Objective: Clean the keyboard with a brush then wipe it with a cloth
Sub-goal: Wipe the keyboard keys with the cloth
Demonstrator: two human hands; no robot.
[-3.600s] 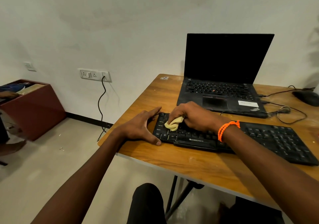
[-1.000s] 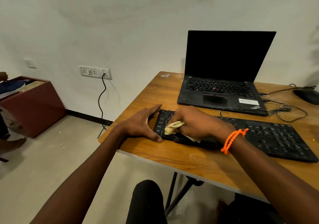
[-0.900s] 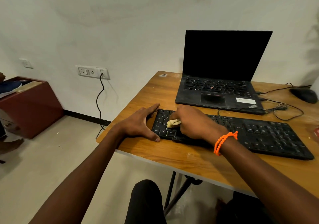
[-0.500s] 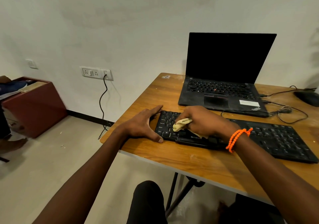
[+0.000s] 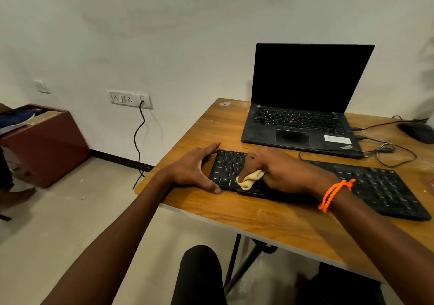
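A black keyboard lies along the front of the wooden table. My right hand, with an orange bead bracelet at the wrist, grips a bunched pale yellow cloth and presses it on the keys near the keyboard's left front corner. My left hand lies flat on the table with straight fingers, index and thumb bracketing the keyboard's left end. No brush is in view.
An open black laptop stands behind the keyboard. Cables and a black mouse lie at the right rear. A wall socket with a plugged cable and a maroon box are to the left on the floor side.
My right hand has rubbed the cloth back and forth over the left keys and now sits at the front left corner. My left hand has stayed in place.
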